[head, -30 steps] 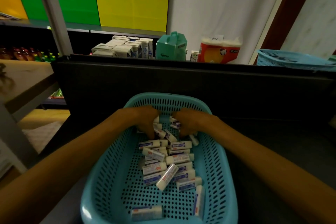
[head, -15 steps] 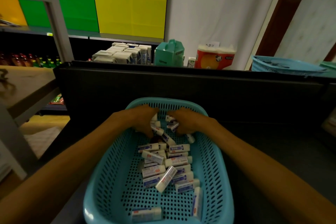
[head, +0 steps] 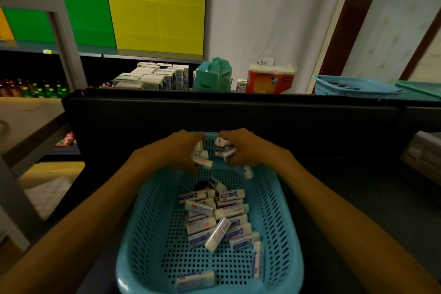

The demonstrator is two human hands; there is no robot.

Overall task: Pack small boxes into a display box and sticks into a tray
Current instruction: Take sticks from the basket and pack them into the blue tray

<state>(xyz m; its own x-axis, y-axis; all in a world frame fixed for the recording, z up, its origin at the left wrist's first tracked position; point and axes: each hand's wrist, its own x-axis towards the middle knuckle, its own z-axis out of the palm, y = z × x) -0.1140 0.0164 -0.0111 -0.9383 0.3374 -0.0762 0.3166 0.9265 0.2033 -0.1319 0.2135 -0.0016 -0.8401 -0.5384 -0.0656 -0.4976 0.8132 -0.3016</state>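
Basket of pale blue perforated plastic fills the lower centre of the frame, there, I judge, as the bulk supply to be packed from. Small boxes lie loose in a heap at its middle, with strays along its near edge. Both forearms reach in from the lower corners toward the basket's far rim. The left hand has its fingers curled round a bunch of boxes; the right hand clutches another bunch, one box perhaps slipping out beneath it. No display box or sticks show clearly.
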